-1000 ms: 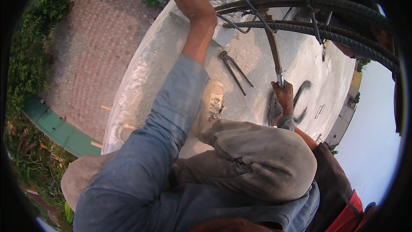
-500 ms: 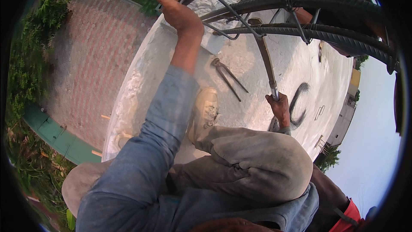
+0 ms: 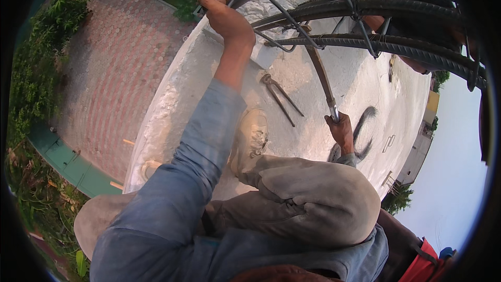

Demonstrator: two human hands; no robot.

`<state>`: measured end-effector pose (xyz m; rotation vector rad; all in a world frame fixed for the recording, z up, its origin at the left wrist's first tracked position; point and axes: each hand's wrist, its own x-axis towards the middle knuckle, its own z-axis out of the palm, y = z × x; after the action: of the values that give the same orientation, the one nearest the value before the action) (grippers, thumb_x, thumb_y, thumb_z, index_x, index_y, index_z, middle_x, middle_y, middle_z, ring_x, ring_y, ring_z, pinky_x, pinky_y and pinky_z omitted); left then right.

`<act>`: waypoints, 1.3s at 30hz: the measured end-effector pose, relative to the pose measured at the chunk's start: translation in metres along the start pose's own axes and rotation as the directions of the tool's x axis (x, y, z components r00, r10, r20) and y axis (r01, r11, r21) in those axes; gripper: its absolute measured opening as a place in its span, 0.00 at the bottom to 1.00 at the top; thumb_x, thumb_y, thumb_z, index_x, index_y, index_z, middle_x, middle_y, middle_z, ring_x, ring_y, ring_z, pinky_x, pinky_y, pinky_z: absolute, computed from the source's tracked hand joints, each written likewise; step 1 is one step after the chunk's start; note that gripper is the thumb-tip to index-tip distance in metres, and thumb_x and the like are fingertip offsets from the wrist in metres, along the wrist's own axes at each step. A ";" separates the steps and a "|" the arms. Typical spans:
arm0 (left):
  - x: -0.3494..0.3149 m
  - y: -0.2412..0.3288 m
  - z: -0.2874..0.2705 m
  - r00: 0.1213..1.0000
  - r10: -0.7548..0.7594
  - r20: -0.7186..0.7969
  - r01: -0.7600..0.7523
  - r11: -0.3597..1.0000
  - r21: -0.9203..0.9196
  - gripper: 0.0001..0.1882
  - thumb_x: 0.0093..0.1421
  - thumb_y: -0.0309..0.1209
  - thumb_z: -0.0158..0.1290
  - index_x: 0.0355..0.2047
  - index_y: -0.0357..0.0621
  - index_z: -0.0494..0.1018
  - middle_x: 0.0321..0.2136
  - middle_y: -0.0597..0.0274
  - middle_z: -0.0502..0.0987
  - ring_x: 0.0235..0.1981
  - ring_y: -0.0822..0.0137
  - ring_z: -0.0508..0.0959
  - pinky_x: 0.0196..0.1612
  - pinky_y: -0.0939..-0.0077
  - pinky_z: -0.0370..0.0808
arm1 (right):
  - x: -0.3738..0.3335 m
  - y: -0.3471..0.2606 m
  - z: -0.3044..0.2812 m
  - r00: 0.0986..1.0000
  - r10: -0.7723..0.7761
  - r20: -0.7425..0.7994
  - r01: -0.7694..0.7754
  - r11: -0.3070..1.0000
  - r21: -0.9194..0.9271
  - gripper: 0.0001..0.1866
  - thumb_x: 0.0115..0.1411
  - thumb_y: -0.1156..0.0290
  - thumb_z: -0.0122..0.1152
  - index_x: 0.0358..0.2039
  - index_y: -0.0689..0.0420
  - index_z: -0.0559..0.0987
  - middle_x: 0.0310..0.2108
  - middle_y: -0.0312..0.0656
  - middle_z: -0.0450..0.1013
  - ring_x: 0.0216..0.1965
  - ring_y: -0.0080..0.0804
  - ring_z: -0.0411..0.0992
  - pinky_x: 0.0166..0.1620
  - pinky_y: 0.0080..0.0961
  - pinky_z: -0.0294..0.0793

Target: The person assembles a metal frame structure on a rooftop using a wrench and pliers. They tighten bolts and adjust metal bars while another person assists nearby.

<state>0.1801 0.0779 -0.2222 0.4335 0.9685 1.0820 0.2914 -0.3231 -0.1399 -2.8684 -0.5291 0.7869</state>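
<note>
My left hand point(image 3: 232, 23) is wrapped round a thick bar at the near left end of a rebar cage point(image 3: 365, 8), its thumb sticking out. In my right hand point(image 3: 342, 131), beyond my raised knee, is the shiny lower end of a long metal bar tool point(image 3: 321, 70). The tool slants up to the cage's lowest rebar, where its upper end is partly hidden. A pair of pincers point(image 3: 282, 99) lies spread on the pale concrete between my arms, just past my shoe point(image 3: 251, 133).
A bundle of dark tie wire point(image 3: 364, 133) lies beside my right hand. Another person point(image 3: 412, 26) is behind the cage. The concrete slab's edge point(image 3: 156, 107) drops away on my left to paving point(image 3: 115, 73) far below. A rectangular wire loop point(image 3: 388, 143) lies farther right.
The view has shifted slightly. The tool's upper end sits a little farther left against the lowest rebar. Both hands keep their grip.
</note>
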 end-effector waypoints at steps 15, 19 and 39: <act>-0.016 0.017 0.001 0.994 0.072 -0.079 -0.066 0.995 0.076 0.41 0.72 0.68 0.34 0.36 0.38 0.75 0.35 0.59 0.74 0.41 0.66 0.71 0.53 0.66 0.67 | -0.077 -0.039 0.041 0.987 0.116 -0.109 -0.100 0.985 0.137 0.17 0.62 0.69 0.67 0.22 0.62 0.71 0.16 0.34 0.61 0.22 0.23 0.56 0.26 0.34 0.59; -0.057 0.031 -0.009 0.964 -0.234 -0.127 0.229 0.972 -0.057 0.34 0.75 0.62 0.36 0.35 0.43 0.73 0.32 0.61 0.70 0.40 0.62 0.70 0.51 0.63 0.66 | -0.074 -0.037 0.041 0.991 0.092 -0.097 -0.079 0.988 0.130 0.14 0.62 0.69 0.65 0.25 0.64 0.73 0.17 0.37 0.63 0.22 0.26 0.58 0.27 0.35 0.62; -0.054 0.038 -0.016 0.821 -0.422 0.386 0.571 0.639 -0.515 0.30 0.79 0.55 0.32 0.26 0.48 0.62 0.20 0.64 0.62 0.25 0.65 0.63 0.45 0.60 0.66 | -0.092 -0.062 0.062 0.968 0.201 -0.152 -0.181 0.974 0.136 0.12 0.62 0.67 0.65 0.32 0.64 0.79 0.19 0.46 0.69 0.22 0.34 0.66 0.33 0.38 0.70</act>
<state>0.1389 0.0447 -0.1796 -0.2532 0.4270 0.7420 0.1667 -0.2978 -0.1369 -2.8651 -0.1796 0.5758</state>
